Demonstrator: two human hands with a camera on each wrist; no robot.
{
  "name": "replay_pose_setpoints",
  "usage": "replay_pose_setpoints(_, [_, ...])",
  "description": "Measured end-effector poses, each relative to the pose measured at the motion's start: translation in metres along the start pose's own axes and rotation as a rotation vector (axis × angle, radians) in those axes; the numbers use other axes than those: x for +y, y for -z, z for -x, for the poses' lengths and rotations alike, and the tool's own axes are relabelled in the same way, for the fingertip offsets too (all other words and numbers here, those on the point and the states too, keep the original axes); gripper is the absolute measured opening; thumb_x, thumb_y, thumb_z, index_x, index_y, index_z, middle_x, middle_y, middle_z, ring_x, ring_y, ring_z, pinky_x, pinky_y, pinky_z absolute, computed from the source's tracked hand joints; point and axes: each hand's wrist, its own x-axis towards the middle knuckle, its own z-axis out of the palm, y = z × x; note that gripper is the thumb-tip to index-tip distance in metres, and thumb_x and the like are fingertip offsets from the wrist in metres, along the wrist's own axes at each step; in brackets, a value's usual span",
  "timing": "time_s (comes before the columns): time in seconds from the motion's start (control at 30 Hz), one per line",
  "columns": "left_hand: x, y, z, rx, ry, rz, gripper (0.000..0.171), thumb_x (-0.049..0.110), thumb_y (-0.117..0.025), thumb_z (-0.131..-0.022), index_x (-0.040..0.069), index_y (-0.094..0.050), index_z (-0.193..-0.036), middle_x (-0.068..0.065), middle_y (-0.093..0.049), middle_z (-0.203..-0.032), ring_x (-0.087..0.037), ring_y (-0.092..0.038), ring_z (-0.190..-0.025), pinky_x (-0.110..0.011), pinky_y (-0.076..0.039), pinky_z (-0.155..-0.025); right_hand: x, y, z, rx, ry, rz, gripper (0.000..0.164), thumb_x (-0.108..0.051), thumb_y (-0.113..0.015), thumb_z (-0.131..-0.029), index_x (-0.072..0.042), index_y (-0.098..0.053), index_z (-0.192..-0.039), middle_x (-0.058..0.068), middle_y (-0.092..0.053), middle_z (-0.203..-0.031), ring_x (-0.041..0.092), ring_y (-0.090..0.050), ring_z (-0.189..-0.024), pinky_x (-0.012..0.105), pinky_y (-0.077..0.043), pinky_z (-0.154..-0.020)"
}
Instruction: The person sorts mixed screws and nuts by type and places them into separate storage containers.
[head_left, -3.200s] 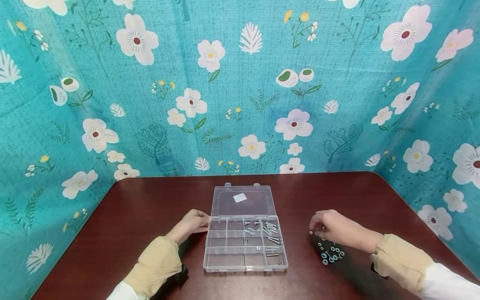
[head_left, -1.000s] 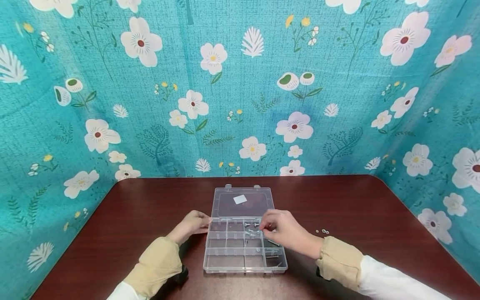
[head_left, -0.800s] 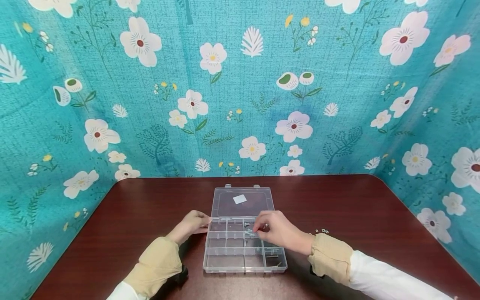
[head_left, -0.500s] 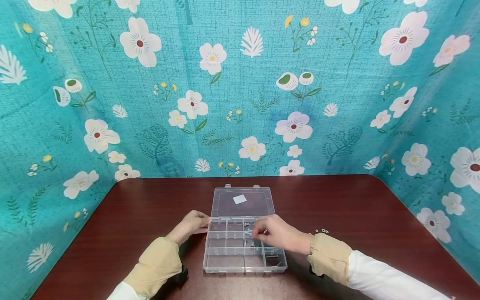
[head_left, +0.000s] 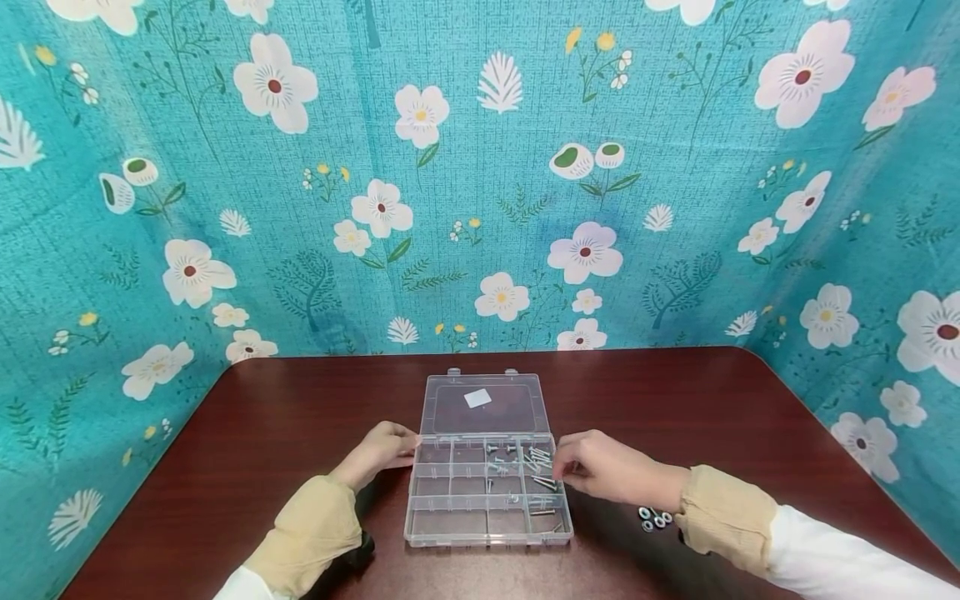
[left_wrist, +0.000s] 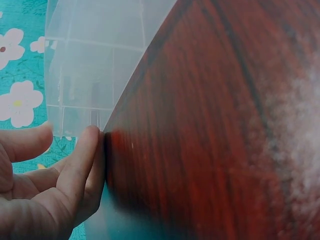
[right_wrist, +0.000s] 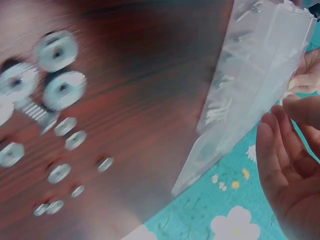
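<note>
Box, clear and divided, lies open on the dark red tabletop, about midway between its left and right edges. Its lid is folded back flat toward the tabletop's back edge and bears a white label; two catches stick out from the lid's far side.

Screws lie in the box's two right-hand columns, thickest in the back right compartment, with more in the compartments in front of it, down to the front right corner.

Left hand is at the box's left wall near the hinge; its fingers are fairly straight and touch the wall without clenching, as the left wrist view also shows.

Right hand is just beside the box's right wall, palm down, with its fingers loosely bent and released.

Washers lie on the tabletop to the right of the box, toward the right edge, partly hidden by the right arm in the head view. Small nuts and one loose screw lie with them; blur softens their outlines.

Both arms wear tan cuffs over white sleeves. Teal flowered cloth hangs behind the back edge and along both sides.
</note>
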Motion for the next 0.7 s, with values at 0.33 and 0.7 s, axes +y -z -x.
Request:
replay_pose_setpoints(0.33, [-0.001, 0.000, -0.001, 0.005, 0.014, 0.007, 0.024, 0.000, -0.051, -0.090, -0.021, -0.054, -0.103, -0.022, -0.059, -0.093, -0.021, -0.057, -0.084, -0.035, -0.055, -0.076, 0.013, 0.012, 0.033, -0.084, -0.098, 0.000, 0.016, 0.005, -0.067, -0.075, -0.010, -0.067, -0.081, -0.007, -0.058, -0.077, -0.001, -0.050, -0.068, 0.015, -0.049, -0.057])
replay_pose_setpoints(0.7, [-0.019, 0.008, -0.015, -0.088, -0.084, 0.036, 0.033, 0.013, -0.058, -0.089, -0.017, -0.056, -0.103, -0.021, -0.060, -0.095, -0.021, -0.060, -0.087, -0.034, -0.055, -0.076, 0.031, 0.010, 0.062, -0.052, -0.190, -0.033, 0.017, 0.006, -0.067, -0.072, -0.011, -0.064, -0.077, -0.007, -0.059, -0.076, 0.004, -0.053, -0.068, 0.018, -0.046, -0.052])
